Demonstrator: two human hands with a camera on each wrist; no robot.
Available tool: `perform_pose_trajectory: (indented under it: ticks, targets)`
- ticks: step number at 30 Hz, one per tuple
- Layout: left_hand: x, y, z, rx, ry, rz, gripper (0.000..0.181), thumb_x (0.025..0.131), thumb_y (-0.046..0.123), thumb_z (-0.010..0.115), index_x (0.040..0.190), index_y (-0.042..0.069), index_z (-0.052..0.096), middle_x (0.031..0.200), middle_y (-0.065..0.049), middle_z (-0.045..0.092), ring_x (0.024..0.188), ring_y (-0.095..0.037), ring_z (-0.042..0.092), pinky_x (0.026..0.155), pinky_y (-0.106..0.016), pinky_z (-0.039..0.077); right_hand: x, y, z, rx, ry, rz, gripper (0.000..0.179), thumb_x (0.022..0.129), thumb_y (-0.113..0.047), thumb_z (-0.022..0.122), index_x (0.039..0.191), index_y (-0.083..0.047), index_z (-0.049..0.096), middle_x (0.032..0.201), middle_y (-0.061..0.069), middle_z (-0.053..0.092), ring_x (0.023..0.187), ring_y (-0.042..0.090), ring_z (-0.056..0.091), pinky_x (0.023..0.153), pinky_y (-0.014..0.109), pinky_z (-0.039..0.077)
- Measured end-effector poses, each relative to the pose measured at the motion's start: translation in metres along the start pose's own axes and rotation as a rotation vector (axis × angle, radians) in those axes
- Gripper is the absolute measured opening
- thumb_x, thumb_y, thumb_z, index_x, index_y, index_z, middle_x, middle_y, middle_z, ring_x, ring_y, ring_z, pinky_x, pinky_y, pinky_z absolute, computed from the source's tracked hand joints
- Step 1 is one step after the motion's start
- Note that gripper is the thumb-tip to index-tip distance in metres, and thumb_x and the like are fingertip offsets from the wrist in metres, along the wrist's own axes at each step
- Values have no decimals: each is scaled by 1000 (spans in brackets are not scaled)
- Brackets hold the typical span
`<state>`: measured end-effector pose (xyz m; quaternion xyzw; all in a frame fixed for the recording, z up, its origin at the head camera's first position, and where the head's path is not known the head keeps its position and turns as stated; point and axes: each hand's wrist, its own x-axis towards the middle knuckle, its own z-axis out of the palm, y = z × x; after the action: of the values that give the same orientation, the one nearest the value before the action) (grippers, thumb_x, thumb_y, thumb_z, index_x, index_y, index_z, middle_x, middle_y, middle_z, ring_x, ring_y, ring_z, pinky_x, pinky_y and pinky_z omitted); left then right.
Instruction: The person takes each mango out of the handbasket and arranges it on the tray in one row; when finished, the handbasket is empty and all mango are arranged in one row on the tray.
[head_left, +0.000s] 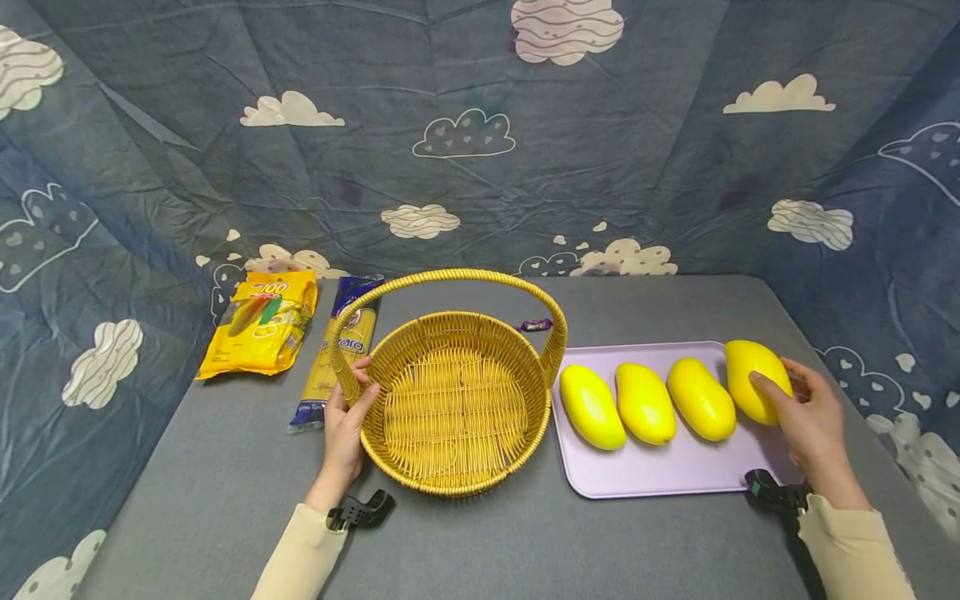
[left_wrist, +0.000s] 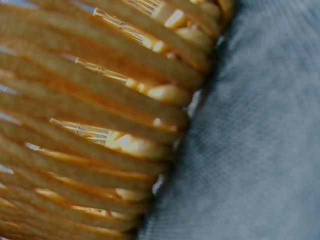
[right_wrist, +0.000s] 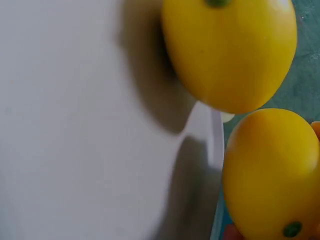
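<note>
A round wicker basket (head_left: 457,492) with a tall arched handle stands in the middle of the table. My left hand (head_left: 347,433) grips its left side where the handle meets the rim, thumb on the inner side. The left wrist view shows the basket's woven wall (left_wrist: 100,110) close up, without the hand. On the right lies a lilac tray (head_left: 645,475) with three yellow mangoes (head_left: 645,404) in a row. A further mango (head_left: 756,379), at the tray's right end, is held by my right hand (head_left: 817,421). In the right wrist view, this mango (right_wrist: 272,172) has fingertips at its edge.
Left of the basket lie a clear-and-blue pack of spaghetti (head_left: 330,367) and a yellow bag of mango snacks (head_left: 262,325). A small purple wrapped sweet (head_left: 536,325) sits behind the basket's right side. Cloud-patterned cloth (head_left: 465,183) hangs behind the grey table (head_left: 480,558).
</note>
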<state>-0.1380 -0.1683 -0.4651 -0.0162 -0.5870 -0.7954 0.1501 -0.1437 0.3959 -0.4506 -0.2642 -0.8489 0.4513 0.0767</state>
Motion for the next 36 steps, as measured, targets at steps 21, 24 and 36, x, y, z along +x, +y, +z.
perform_pose_trajectory:
  ticks: [21, 24, 36]
  targets:
    - [1, 0, 0, 6, -8, 1, 31, 92, 1, 58, 107, -16, 37, 135, -11, 46, 129, -21, 36, 107, -31, 23, -11, -5, -3, -95, -77, 39, 90, 87, -59, 53, 147, 1, 23, 142, 31, 28, 122, 47, 31, 90, 51, 44]
    - [1, 0, 0, 11, -7, -2, 31, 92, 1, 58, 108, -16, 37, 135, -10, 46, 130, -21, 36, 107, -31, 23, -9, -3, -2, -105, -69, 45, 90, 87, -60, 54, 146, 1, 25, 142, 31, 28, 121, 46, 32, 89, 49, 45]
    - [0, 0, -1, 16, -4, -11, 30, 92, 1, 58, 108, -15, 38, 135, -9, 46, 129, -20, 36, 107, -31, 24, 5, 10, 2, -144, -44, 59, 92, 85, -64, 53, 145, 1, 29, 140, 30, 33, 119, 45, 35, 82, 45, 45]
